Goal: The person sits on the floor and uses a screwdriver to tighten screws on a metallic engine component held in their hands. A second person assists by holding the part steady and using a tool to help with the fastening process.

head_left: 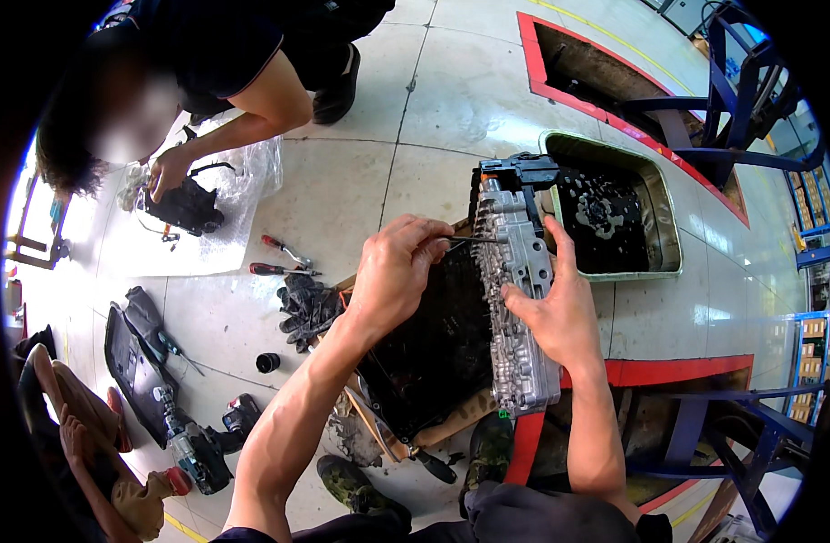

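Note:
My left hand [392, 271] pinches a thin dark rod [474, 240], which reaches across to the upper part of a long silver metal valve body [519, 376]. My right hand [559, 312] grips the valve body along its right side, thumb on its face and fingers partly hidden behind it. A black connector block [523, 169] with an orange piece sits at its top end. Beneath and left of the valve body lies an oily black pan [406, 362] on cardboard [360, 398].
A square oil tray [670, 226], red-edged floor pits [569, 95], blue lift arms [727, 109], gloves [302, 308], screwdrivers [268, 270] and power tools [211, 452] surround me. A co-worker [198, 45] handles a black part [184, 204] on plastic sheeting; another person [85, 434] is at lower left.

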`<action>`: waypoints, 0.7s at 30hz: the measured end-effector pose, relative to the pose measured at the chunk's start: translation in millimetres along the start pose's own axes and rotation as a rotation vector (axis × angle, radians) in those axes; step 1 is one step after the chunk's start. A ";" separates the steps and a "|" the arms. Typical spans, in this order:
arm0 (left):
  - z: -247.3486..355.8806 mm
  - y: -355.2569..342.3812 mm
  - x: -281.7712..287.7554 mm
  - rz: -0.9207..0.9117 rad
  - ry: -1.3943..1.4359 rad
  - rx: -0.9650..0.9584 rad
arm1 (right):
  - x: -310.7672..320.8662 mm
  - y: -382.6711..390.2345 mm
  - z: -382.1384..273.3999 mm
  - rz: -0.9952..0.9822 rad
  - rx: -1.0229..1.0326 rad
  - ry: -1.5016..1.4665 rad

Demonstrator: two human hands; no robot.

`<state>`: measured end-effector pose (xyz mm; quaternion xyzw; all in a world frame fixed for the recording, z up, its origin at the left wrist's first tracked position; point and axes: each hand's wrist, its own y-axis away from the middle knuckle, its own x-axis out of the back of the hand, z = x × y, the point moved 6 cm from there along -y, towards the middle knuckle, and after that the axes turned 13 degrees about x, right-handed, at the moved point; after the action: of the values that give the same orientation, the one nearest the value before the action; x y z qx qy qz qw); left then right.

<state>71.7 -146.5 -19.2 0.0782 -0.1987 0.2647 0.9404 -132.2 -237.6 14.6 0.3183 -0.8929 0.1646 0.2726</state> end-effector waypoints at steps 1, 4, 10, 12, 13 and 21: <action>-3.0 -0.6 -0.5 -0.010 0.028 0.026 | -0.3 -0.5 -2.1 -0.004 -0.010 -0.006; -12.1 -2.6 -5.2 -0.043 0.098 0.086 | -2.2 -0.5 -1.6 -0.006 -0.013 -0.003; -3.1 -1.0 -17.9 -0.039 0.065 -0.049 | -5.2 -1.2 -8.6 -0.007 -0.005 0.000; 4.2 -3.7 -26.7 -0.016 0.074 -0.096 | -8.0 -0.8 -9.5 -0.012 -0.014 0.012; 5.1 -4.7 -29.1 0.008 0.083 -0.074 | -9.7 0.2 -9.8 -0.014 -0.022 0.022; 8.3 3.1 -30.7 0.067 0.259 0.051 | -9.9 -0.5 -9.7 -0.018 -0.033 -0.011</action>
<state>43.4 -160.3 -24.3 0.0605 -0.0715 0.3087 0.9465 -121.7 -228.7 16.6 0.3224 -0.8941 0.1458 0.2745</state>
